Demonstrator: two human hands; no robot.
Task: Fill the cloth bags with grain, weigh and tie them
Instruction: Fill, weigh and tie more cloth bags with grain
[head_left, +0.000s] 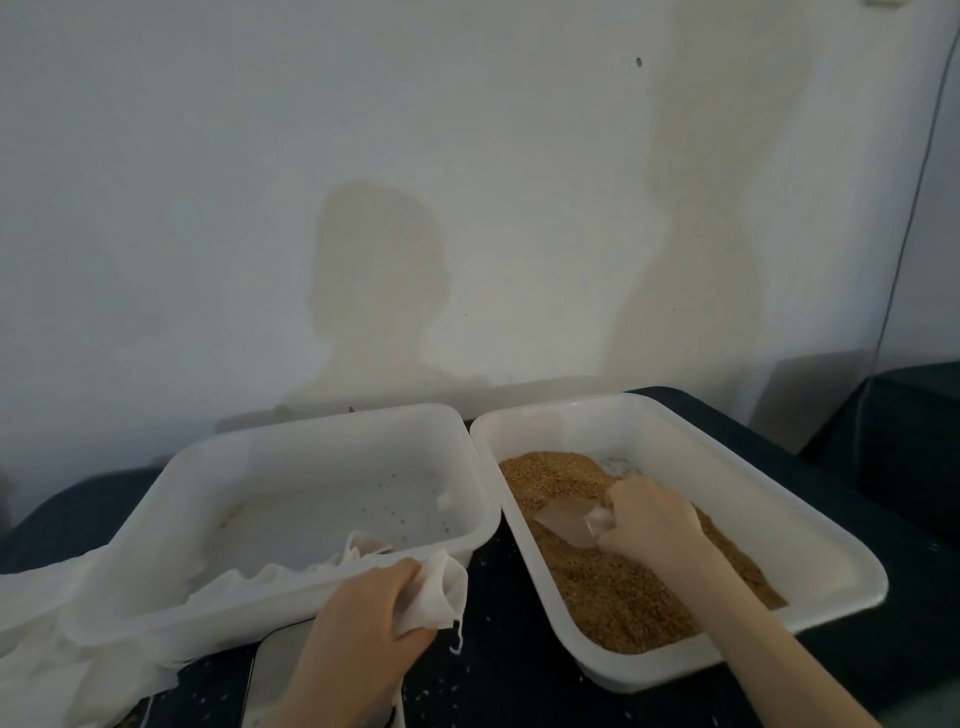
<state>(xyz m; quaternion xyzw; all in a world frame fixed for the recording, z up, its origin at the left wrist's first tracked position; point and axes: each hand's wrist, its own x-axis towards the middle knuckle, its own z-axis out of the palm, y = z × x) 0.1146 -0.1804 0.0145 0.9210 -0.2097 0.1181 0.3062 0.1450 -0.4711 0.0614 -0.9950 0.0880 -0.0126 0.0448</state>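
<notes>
The right hand (652, 525) grips the handle of a clear plastic scoop (569, 519), whose blade lies in the brown grain (597, 571) filling the right white tub (727, 467). The left hand (363, 618) pinches a white cloth bag (436, 592) between the tubs, above the dark worktop (498, 670). The left tub (291, 452) holds a few stray grains, with more white cloth (78, 644) draped over its near rim. A flat glossy device (270, 670) lies partly hidden beneath the left forearm.
</notes>
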